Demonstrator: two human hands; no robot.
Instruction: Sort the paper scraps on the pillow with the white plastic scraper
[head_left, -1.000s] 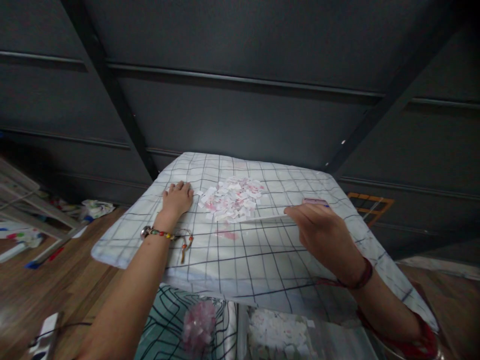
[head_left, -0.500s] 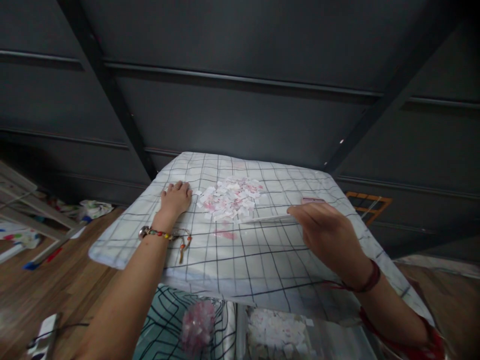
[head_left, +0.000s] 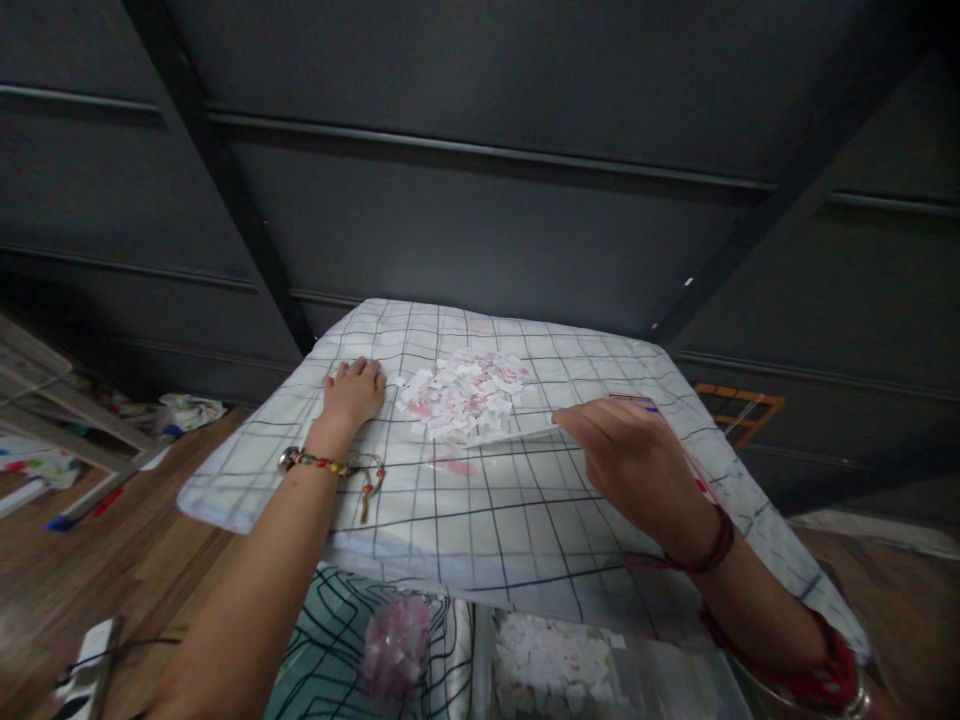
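Observation:
My left hand (head_left: pixel 355 392) lies flat on the checked cloth (head_left: pixel 540 520), fingers stretched out, holding nothing. Just to its right is a loose pile of small white and pink paper pieces (head_left: pixel 465 392). In the fingers of my right hand (head_left: pixel 626 450) is one end of a thin pale stick-like tool (head_left: pixel 514 434); its exact kind is too blurred to make out. The tool's far end touches or nearly touches the near edge of the pile. Partly behind my right hand lies a flat pinkish rectangular object (head_left: pixel 636 402).
Below the table's near edge are a clear bin (head_left: pixel 675 670) holding more paper pieces (head_left: pixel 555 660), and a pink crinkled bundle (head_left: pixel 397 645) on green patterned fabric (head_left: pixel 322 640). A dark panelled wall (head_left: pixel 480 230) rises behind. A power strip (head_left: pixel 94 665) is on the wooden floor.
My right hand has moved left with the tool, whose tip shifts left along the pile's near edge. More of the flat rectangular object shows. My left hand stays in place.

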